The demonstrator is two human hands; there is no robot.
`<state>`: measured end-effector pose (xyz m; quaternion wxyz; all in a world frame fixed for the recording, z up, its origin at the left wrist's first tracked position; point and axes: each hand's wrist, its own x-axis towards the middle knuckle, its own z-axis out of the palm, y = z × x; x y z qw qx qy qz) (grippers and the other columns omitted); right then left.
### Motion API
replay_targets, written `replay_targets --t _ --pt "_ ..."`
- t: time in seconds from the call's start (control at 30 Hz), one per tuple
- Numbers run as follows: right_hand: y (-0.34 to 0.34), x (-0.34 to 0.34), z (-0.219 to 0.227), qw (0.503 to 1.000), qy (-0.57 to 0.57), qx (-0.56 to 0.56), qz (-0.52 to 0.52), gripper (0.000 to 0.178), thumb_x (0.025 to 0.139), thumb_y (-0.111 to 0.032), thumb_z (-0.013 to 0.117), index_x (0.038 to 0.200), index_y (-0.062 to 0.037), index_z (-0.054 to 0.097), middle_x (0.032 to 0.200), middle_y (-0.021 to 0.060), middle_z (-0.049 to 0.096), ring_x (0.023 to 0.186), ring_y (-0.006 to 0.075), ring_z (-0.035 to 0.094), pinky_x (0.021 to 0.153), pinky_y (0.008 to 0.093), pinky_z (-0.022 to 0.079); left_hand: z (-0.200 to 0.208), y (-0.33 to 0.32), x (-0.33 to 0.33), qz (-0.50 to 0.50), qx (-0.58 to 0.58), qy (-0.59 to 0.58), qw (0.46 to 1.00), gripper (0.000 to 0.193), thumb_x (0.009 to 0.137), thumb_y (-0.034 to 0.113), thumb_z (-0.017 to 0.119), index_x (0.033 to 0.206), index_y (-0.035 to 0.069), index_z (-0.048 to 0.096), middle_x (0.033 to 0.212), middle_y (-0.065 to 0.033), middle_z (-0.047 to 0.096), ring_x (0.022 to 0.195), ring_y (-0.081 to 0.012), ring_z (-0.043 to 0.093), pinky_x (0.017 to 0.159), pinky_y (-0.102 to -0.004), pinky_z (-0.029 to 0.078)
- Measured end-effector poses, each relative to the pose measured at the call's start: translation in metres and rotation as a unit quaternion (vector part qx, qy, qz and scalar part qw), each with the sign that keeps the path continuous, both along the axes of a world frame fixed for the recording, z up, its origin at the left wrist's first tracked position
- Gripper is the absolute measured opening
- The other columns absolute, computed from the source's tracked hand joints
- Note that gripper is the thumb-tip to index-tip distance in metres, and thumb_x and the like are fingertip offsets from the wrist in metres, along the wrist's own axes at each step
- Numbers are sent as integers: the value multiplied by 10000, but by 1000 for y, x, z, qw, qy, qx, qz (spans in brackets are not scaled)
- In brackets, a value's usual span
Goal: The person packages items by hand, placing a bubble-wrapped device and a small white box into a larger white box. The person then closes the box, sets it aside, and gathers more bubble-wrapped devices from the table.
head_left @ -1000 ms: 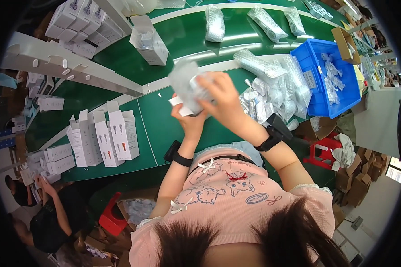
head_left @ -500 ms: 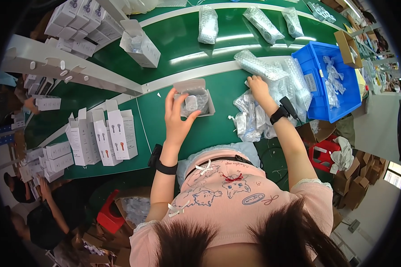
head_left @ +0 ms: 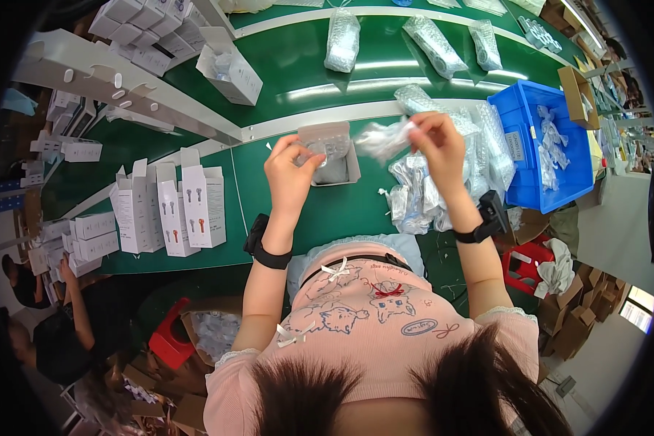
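Observation:
In front of me stands an open white box, its flap raised at the back and bubble wrap inside. My left hand reaches over the box's left side, thumb and fingers pinched on the bubble wrap at its opening; the fingertips are partly hidden. My right hand is raised to the right of the box and grips a small clear plastic bag with something white in it, slightly blurred. Below the right hand lies a pile of similar small bags.
Bubble-wrapped packages lie beside a blue bin at right. Several upright white boxes stand at left. A filled open box and more wrapped packages are farther back. A metal post rises at left.
My right hand has lifted a small plastic bag from the pile and carried it left toward the box. My left hand's fingers have closed in from a wider spread.

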<state>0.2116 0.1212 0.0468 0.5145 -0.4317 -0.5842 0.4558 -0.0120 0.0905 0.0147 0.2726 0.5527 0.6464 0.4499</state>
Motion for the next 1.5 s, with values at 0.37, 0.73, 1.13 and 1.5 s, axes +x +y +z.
replay_targets --t 0.37,0.73,1.13,1.5 --pt "-10 -46 -7 785 -455 247 340 254 657 -227 676 782 -31 575 906 70 558 930 255 482 818 385 380 -6 -3 0 -6 -34 -67 997 184 592 84 707 686 -3 573 905 -76 599 685 -155 551 545 -245 385" --pt "-10 -27 -104 947 -104 -187 239 998 527 -209 781 1313 -28 193 1299 179 305 1224 279 291 1004 370 237 -23 49 -7 -24 -1 -443 896 423 668 159 683 1003 43 453 1009 -140 539 930 -218 528 747 -286 411" --pt "274 -59 -76 998 47 -7 -29 853 581 -113 747 1255 -50 228 1162 113 427 1077 214 429 900 322 356 -126 236 -13 -93 -41 181 978 560 567 178 686 1078 123 464 1000 -201 463 916 -386 455 784 -432 409" --pt "317 -56 -102 714 -694 6 -88 982 514 -365 780 1320 -198 245 1315 189 276 1192 447 244 893 620 254 -81 19 56 -84 -197 102 971 568 607 245 711 1066 50 437 1027 -199 386 948 -375 406 808 -424 379"
